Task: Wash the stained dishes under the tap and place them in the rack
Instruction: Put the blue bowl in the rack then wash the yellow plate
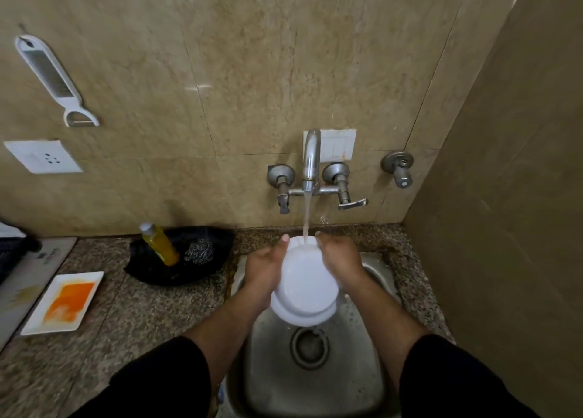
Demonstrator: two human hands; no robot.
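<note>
Holding a round white plate (305,286) over the steel sink (372,351), I grip it from both sides: my left hand (264,271) wraps the left rim with the thumb up near the far edge, and my right hand (340,261) clasps the right rim, fingers curled closed around the edge. Water runs from the wall tap (311,159) in a thin stream that lands on the plate's far edge, between my two hands (the right lever is turned outward). The plate tilts toward me, its near edge above the drain (309,345). On the speckled counter (142,316) to the left lies a rectangular white dish (64,302) smeared with orange stain, well apart from the sink. Between them sits a black tray (176,260) holding a yellow soap bottle (161,244) and a steel scrubber (200,251). No rack is in view.
</note>
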